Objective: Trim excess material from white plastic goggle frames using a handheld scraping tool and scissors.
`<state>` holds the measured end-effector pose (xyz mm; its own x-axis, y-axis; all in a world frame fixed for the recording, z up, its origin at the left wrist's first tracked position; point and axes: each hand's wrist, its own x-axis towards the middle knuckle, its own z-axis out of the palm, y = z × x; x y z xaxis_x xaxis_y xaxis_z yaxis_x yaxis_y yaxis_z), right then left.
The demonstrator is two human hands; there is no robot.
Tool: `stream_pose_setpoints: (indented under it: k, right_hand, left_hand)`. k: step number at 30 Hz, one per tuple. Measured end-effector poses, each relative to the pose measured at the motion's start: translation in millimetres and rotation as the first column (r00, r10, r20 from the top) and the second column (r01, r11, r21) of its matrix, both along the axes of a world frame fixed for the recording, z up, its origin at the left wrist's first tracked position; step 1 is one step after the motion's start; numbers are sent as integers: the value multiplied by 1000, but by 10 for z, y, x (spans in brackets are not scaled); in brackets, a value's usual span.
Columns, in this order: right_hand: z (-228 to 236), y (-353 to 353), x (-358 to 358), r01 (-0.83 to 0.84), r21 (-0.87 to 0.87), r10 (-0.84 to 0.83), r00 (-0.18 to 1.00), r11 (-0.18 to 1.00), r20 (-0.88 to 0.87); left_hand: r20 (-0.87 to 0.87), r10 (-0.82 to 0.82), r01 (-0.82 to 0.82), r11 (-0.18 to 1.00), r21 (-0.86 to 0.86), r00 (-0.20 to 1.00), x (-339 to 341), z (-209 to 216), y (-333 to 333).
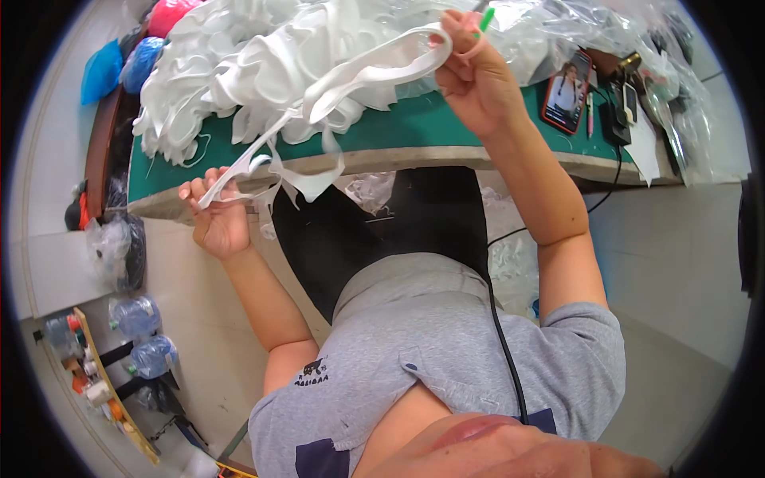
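A white fabric strip (374, 73) is stretched above the near edge of the table, between my two hands. My left hand (221, 219) pinches its lower end at the table's front edge, with narrow torn-looking pieces hanging beside it. Higher up, my right hand (478, 88) is closed on the strip's other end. The same hand also holds a small tool (485, 21) with a green part and a pink loop around a finger; its exact kind is partly hidden. A large heap of curled white fabric pieces (215, 72) lies behind the strip.
The green tabletop (398, 127) has a pale front edge. A phone (566, 92), a pink pen (590, 115) and a black charger (615, 123) lie at the right, near clear plastic bags (677, 95). A black cable runs down across my body. Large water bottles (151, 356) stand at the left.
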<state>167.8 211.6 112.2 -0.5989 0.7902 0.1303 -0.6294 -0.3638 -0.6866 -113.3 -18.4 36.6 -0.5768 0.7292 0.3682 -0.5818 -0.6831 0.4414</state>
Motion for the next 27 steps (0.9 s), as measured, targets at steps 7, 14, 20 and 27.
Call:
stream_pose_setpoints:
  k: [7,14,20,27]
  right_hand:
    - [64,-13,-7,-7,18,7,1000,1000,4]
    - [230,-460,-28,-73,124,23,930,990,368]
    - [-39,-666,-59,-222,345,60,904,912,423]
    - [-106,-136,571,-552,812,-695,510,188,507]
  left_hand:
    - [-689,97,-608,568,-555,718,13,-46,-34]
    - [-953,30,-623,762,-174,302,857,376,198]
    - [-332,-410,225,850,-477,849,1418,139,354]
    - [215,-544,584,752,-304,811,1416,264,401]
